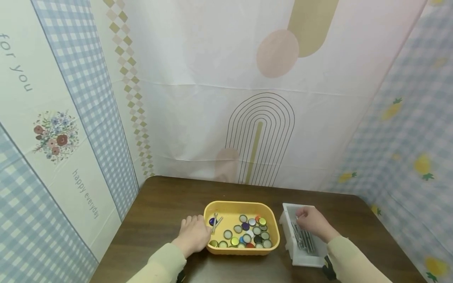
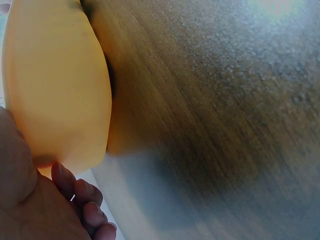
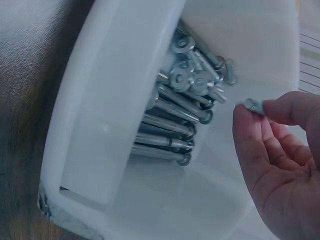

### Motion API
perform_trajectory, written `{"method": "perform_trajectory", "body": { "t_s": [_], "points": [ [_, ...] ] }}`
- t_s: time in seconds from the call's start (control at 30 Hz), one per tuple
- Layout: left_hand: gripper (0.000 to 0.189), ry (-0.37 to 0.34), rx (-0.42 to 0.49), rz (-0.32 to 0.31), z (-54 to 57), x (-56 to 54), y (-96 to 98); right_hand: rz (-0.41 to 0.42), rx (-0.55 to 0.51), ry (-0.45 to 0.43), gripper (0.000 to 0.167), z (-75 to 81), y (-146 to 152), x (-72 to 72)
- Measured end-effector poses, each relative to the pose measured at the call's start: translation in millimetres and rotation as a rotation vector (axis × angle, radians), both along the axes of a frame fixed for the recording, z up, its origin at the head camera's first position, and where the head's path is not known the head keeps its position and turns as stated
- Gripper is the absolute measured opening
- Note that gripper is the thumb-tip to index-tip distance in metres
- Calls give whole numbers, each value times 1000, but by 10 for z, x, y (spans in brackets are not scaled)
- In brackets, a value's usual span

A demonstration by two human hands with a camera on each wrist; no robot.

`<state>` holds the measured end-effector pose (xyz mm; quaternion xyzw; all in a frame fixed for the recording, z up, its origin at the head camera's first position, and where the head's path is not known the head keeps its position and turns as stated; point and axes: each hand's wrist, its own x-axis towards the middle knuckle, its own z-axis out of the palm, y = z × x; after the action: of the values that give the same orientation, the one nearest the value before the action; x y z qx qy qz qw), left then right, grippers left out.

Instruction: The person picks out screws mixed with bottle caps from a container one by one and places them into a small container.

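My left hand (image 1: 194,234) grips the left end of a yellow plastic basin (image 1: 240,203); its curled fingers (image 2: 64,179) lie against the outer wall, and the thumb tip is hidden. My right hand (image 1: 315,224) is over a white plastic bin (image 1: 311,259). Between thumb and index finger it pinches a silver bolt (image 3: 254,106), threaded end showing and the rest hidden by the fingers. Below lie several long silver bolts (image 3: 165,135) and bolts with washers (image 3: 181,79). In the basin, a few loose bolts (image 1: 214,223) lie at the left, beside a dark blue bottle cap (image 1: 212,221).
Many bottle caps (image 1: 256,230) of mixed colours lie spread over the right and front of the basin. Basin and bin stand side by side on a dark wooden table (image 1: 170,196). Printed cloth (image 1: 184,118) hangs behind the table and along both sides.
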<state>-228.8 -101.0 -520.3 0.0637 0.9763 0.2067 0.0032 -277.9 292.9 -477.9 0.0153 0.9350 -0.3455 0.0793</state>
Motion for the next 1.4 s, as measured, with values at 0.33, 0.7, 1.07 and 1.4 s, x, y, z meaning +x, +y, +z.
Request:
{"method": "perform_trajectory", "body": {
  "t_s": [0.33,0.7,1.07,1.4],
  "points": [
    [32,8,-8,7,-15,-13,15,12,73,-15,28,-80,38,-28],
    [32,6,-13,7,-9,-18,22,18,101,1,26,-80,49,-14],
    [33,0,-14,8,-22,-20,20,-22,-19,-18,29,83,-33,-51],
    [32,5,-13,6,-5,-2,20,-69,-331,-64,44,209,-458,-83]
  ]
}}
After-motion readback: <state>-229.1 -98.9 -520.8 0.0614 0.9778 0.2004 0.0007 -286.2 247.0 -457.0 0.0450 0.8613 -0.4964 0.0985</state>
